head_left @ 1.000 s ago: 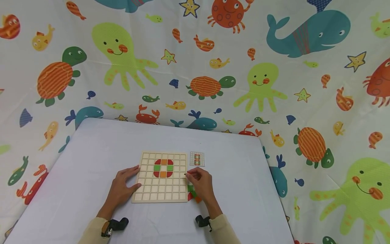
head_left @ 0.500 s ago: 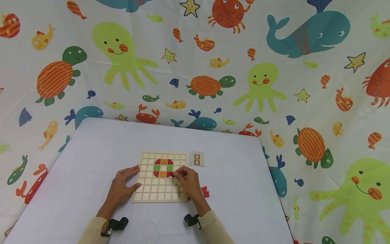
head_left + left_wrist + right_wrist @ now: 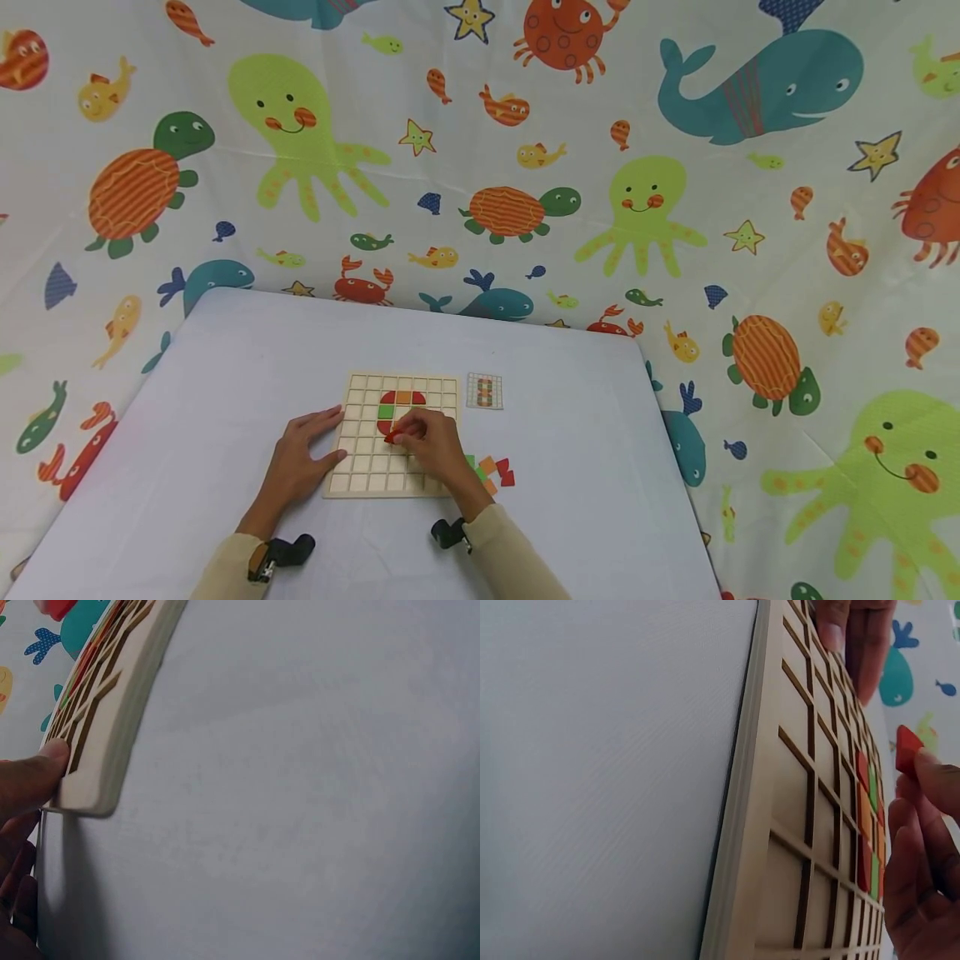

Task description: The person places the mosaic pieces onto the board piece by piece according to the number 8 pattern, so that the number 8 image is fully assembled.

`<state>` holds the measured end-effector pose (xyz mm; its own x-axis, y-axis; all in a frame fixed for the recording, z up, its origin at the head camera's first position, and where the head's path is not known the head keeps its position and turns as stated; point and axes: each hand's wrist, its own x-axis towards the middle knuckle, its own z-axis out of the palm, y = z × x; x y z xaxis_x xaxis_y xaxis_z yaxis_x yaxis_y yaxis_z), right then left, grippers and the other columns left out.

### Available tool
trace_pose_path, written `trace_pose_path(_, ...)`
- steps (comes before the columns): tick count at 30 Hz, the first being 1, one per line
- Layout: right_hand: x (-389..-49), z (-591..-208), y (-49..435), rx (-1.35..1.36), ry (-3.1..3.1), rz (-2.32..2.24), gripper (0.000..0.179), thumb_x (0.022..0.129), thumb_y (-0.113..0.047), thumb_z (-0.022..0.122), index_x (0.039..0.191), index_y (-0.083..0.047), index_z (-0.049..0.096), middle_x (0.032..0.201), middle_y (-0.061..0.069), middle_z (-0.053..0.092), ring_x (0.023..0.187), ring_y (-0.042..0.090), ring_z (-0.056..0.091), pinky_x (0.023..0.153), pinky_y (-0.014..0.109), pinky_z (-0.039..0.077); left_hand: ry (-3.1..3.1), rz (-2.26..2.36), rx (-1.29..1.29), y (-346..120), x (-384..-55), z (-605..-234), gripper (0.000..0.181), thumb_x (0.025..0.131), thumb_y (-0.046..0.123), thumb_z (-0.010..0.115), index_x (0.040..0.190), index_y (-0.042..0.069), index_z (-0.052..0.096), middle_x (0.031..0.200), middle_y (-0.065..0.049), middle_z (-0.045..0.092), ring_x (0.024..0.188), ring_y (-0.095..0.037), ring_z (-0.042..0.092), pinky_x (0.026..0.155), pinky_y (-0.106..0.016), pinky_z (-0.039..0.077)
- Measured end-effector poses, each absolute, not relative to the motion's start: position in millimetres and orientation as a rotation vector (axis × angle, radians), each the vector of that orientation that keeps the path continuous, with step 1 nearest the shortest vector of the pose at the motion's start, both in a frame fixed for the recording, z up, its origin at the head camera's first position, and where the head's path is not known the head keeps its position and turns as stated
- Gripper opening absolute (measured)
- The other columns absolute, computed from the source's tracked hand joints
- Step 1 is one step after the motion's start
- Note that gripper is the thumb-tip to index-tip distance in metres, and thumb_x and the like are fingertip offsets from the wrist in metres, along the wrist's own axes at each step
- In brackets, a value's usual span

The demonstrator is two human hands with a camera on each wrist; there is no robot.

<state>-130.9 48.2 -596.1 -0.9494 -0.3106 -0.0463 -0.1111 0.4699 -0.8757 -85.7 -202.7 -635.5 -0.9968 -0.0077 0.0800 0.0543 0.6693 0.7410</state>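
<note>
My right hand [image 3: 433, 448] pinches a small red tile [image 3: 907, 747] between thumb and fingertips, just above the wooden grid board [image 3: 360, 479]. Under and around it lies a ring of red, green and orange tiles set in the board's squares; the hand covers part of this ring in the head view. A green tile [image 3: 386, 412] and an orange tile [image 3: 404, 397] show at the ring's left and top. At the board's left side rests my left hand [image 3: 300, 450], its fingers extended along the edge and its thumb [image 3: 54, 754] touching the rim.
Right of the board, loose red tiles [image 3: 507, 477], orange tiles [image 3: 488, 465] and green ones lie in a small pile, partly behind the right forearm. A small pattern card [image 3: 485, 391] lies by the board's upper right corner. The white table [image 3: 600, 467] meets a sea-animal curtain [image 3: 450, 167].
From the board's right edge, my right hand has moved left over the tile ring with the red tile, uncovering more of the loose pile. My left hand stays in place.
</note>
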Motion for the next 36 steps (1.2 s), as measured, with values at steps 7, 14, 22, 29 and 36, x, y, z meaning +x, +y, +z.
trace_pose_path(7,-132.5,-595.4,32.6,-0.341,2.582,-1.360,0.010,0.090,-0.018,0.086,0.099,-0.017,0.082,0.081,-0.011,0.074,0.071,-0.004,0.058,0.063,0.016,0.050,-2.796,-1.248,-0.041,-202.4,-85.4,-635.0,0.068,0.089,0.014,0.085,0.151,0.005,0.059,0.158,-0.018,0.056,0.144,-0.043,0.042,0.116,-0.072,0.037)
trace_pose_path(14,-130.3,-599.5,24.5,-0.286,2.667,-1.217,0.008,0.089,-0.018,0.087,0.091,-0.018,0.079,0.073,-0.012,0.069,0.066,-0.002,0.055,0.060,0.018,0.045,-2.789,-1.258,-0.048,-202.6,-85.5,-635.9,0.068,0.088,0.013,0.085,0.151,0.005,0.059,0.157,-0.019,0.056,0.144,-0.043,0.042,0.116,-0.072,0.036)
trace_pose_path(22,-130.3,-602.0,17.5,-0.303,2.733,-1.136,0.008,0.088,-0.018,0.087,0.086,-0.020,0.081,0.070,-0.014,0.067,0.065,-0.004,0.053,0.059,0.017,0.043,-2.777,-1.253,-0.056,-202.6,-85.9,-634.8,0.068,0.088,0.012,0.085,0.150,0.004,0.059,0.156,-0.019,0.057,0.143,-0.044,0.043,0.115,-0.072,0.037)
trace_pose_path(29,-129.6,-603.3,16.4,-0.287,2.754,-1.119,0.009,0.088,-0.020,0.088,0.085,-0.022,0.080,0.069,-0.016,0.064,0.065,-0.004,0.053,0.060,0.016,0.043,-2.770,-1.258,-0.059,-203.2,-85.8,-633.7,0.067,0.088,0.012,0.086,0.150,0.004,0.060,0.156,-0.019,0.058,0.143,-0.043,0.043,0.115,-0.071,0.037)
trace_pose_path(36,-129.6,-601.4,32.5,-0.318,2.653,-1.350,0.013,0.087,-0.024,0.089,0.098,-0.020,0.082,0.079,-0.014,0.073,0.070,-0.004,0.058,0.062,0.016,0.047,-2.781,-1.253,-0.057,-203.9,-85.3,-633.4,0.067,0.088,0.011,0.086,0.149,0.003,0.059,0.157,-0.019,0.057,0.143,-0.044,0.043,0.115,-0.072,0.037)
